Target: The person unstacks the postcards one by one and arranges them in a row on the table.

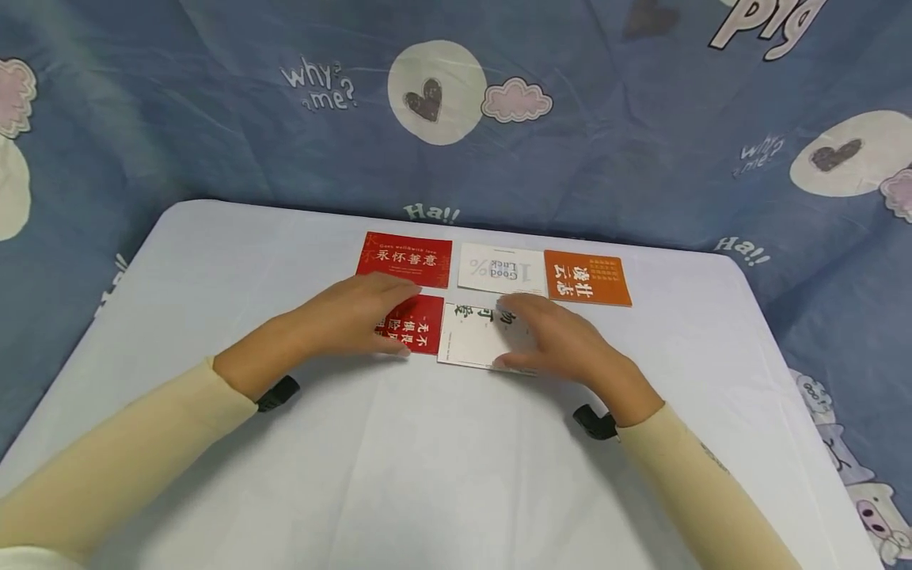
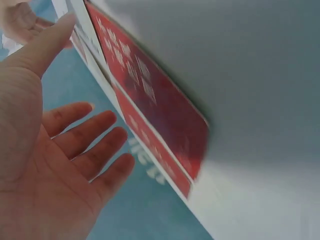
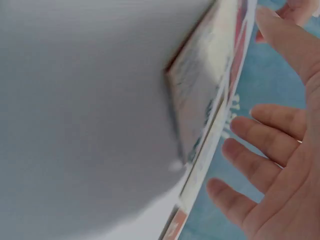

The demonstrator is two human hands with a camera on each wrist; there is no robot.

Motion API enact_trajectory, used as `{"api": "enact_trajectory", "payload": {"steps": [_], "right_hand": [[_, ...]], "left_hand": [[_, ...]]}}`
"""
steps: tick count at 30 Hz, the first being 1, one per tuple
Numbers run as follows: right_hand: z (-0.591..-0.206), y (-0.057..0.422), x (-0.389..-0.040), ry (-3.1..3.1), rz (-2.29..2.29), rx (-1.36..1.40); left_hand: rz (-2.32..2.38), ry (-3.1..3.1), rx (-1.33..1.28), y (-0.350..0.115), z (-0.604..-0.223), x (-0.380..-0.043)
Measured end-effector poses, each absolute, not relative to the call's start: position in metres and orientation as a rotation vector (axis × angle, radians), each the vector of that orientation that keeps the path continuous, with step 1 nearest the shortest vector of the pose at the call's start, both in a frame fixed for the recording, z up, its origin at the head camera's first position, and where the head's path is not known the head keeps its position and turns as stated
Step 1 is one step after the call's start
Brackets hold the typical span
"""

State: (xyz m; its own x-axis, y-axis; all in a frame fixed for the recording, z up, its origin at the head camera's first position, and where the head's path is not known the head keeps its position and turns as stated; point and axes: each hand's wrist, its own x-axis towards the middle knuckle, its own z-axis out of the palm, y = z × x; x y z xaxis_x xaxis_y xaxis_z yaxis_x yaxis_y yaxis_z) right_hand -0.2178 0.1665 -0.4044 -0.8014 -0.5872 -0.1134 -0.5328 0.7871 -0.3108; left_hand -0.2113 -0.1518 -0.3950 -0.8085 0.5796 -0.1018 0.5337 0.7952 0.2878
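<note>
Several printed cards lie flat in two rows on the table. My left hand (image 1: 356, 315), fingers apart and holding nothing, hovers over the left part of the front red card (image 1: 425, 326). Its palm and spread fingers show in the left wrist view beside the same red card (image 2: 150, 100). My right hand (image 1: 566, 340) covers the right end of the front white card (image 1: 466, 340), its thumb and fingers relaxed around nothing. Behind them sit a red card (image 1: 409, 273), a white "Good Luck" card (image 1: 473, 269) and an orange card (image 1: 606, 279).
A white cloth covers the table (image 1: 427, 467), whose far edge meets a blue printed curtain (image 1: 249, 150). Black wrist-camera mounts (image 1: 278, 393) show under both wrists. The orange card stands at the right end of the back row.
</note>
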Motion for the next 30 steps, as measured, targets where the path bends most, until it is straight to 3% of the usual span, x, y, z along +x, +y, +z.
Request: {"api": "enact_trajectory", "payload": {"steps": [13, 30], "right_hand": [[-0.419, 0.193, -0.212, 2.765, -0.312, -0.846], [-0.423, 0.2, -0.21, 2.816, -0.383, -0.926]], "left_hand": [[0.277, 2.719, 1.025, -0.096, -0.413, -0.216], [0.223, 2.774, 1.099, -0.084, -0.415, -0.22]]}}
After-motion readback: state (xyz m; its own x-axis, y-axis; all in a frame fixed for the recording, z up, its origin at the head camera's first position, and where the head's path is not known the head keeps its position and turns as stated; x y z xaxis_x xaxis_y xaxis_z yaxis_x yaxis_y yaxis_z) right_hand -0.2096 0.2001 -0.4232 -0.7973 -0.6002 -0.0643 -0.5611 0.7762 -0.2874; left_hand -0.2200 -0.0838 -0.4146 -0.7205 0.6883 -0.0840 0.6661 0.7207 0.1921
